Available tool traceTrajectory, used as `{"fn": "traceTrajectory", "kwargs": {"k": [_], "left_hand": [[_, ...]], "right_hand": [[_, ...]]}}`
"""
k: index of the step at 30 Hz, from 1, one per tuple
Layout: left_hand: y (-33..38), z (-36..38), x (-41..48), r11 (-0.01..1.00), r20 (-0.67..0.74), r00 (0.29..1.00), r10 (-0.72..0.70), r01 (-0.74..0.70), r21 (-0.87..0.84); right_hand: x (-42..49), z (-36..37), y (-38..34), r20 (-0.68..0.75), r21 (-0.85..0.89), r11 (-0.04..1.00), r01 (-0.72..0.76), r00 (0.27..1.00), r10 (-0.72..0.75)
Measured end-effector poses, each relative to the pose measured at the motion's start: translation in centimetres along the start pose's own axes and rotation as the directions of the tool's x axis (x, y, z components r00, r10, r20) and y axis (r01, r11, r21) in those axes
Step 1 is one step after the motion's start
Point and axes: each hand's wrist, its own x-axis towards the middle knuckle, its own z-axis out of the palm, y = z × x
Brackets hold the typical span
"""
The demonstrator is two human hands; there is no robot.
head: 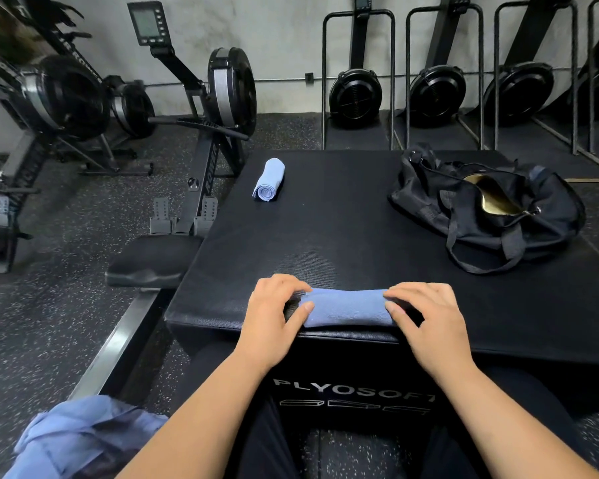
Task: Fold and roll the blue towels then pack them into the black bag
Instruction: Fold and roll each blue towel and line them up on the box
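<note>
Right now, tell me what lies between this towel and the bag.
Nothing visible. The towel, gripped by left hand and right hand, lies at the near edge; bare box top runs to the open bag, far right. The finished roll sits far left, off that path.

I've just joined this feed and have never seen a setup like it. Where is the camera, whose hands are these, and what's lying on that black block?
There is no machine here. A person works with bare hands, and the single picture comes from a camera worn on their head, looking forward and down. The left hand and right hand grip the two ends of a blue cloth towel, bundled narrow, at the near edge of a black padded gym box. Farther back on the box lie a rolled blue towel on the left and a soft black fabric duffel bag, its top open, on the right. A heap of loose blue towels sits at lower left. Rowing machines stand behind.
</note>
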Motion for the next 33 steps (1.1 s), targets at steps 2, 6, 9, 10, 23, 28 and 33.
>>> {"fn": "traceTrajectory", "kwargs": {"k": [2,6,9,10,23,28,33], "left_hand": [[0.3,0.0,0.0,0.995,-0.030,0.998,0.053,-0.051,0.086],[0.4,0.4,0.0,0.979,-0.010,0.999,0.051,-0.048,0.198],[0.1,0.7,0.0,0.977,0.052,0.998,0.019,-0.030,0.212],[0.0,0.8,0.1,0.978,0.065,0.998,0.010,-0.023,0.209],[2.4,2.1,2.0,0.943,-0.135,0.957,-0.255,0.278,0.186],[3.2,3.2,1.1,0.972,0.121,0.966,-0.227,0.232,-0.029],[1.9,2.9,1.4,0.956,0.126,0.954,-0.270,0.282,-0.084]], "right_hand": [[0.0,0.2,-0.3,-0.015,-0.069,0.996,0.061,0.998,-0.062],[0.2,0.5,0.5,0.110,-0.109,0.994,0.022,0.994,-0.010],[0.1,0.5,0.6,0.239,-0.138,0.990,0.000,0.970,0.033],[0.1,0.5,0.6,0.249,-0.149,0.989,0.007,0.968,0.030],[0.3,0.8,-1.9,0.124,-0.249,0.963,-0.104,0.983,0.138],[-0.1,2.5,-4.8,0.125,-0.358,0.929,-0.096,0.981,0.149],[0.6,2.9,-7.3,0.325,-0.228,0.969,-0.098,0.930,0.171]]}}
